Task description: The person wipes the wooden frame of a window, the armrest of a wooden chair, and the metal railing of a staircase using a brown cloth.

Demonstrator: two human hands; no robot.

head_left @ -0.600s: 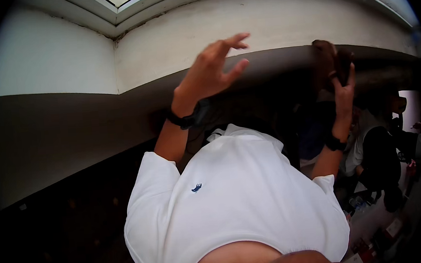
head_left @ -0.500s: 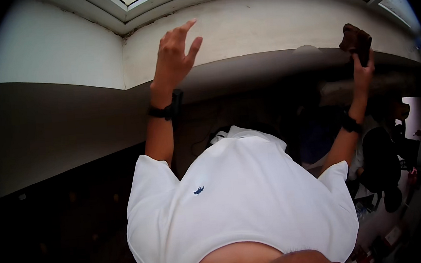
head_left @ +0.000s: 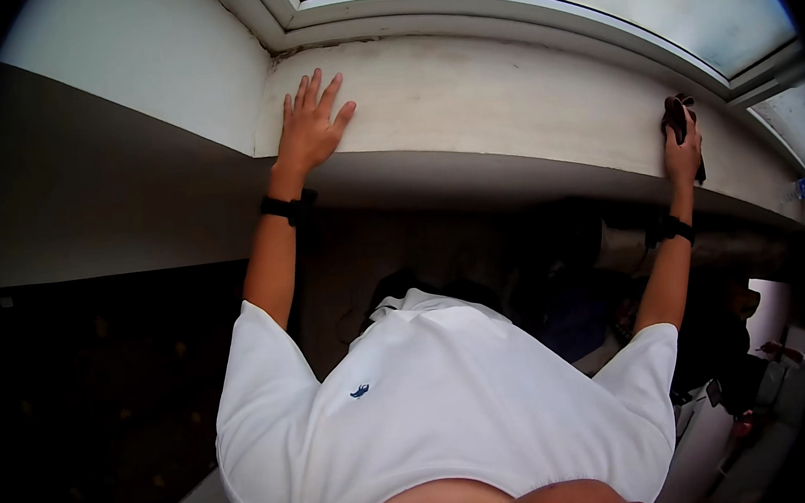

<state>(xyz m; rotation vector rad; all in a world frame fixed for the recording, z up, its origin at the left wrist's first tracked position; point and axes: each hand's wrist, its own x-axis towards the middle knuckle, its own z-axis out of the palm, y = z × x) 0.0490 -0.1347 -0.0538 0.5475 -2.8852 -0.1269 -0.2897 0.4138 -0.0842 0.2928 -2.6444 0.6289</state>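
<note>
My left hand (head_left: 309,134) lies on the pale windowsill (head_left: 486,108) near its left corner, fingers spread and nothing held. At the sill's right part, my right hand (head_left: 685,151) is closed around a dark brown bunched cloth (head_left: 672,115). The cloth seems pressed to the sill, with part of it showing above the fingers and a bit hanging by the wrist. A black band is on each of my wrists.
A white-framed window (head_left: 536,23) rises behind the sill. To the left stands a white wall (head_left: 143,78). A small bluish item (head_left: 804,188) sits at the sill's far right end. Below right are dark, cluttered things that are hard to make out.
My left hand has come down flat onto the sill with fingers spread. My right hand has lowered the cloth to the sill. The view has tilted, showing more window.
</note>
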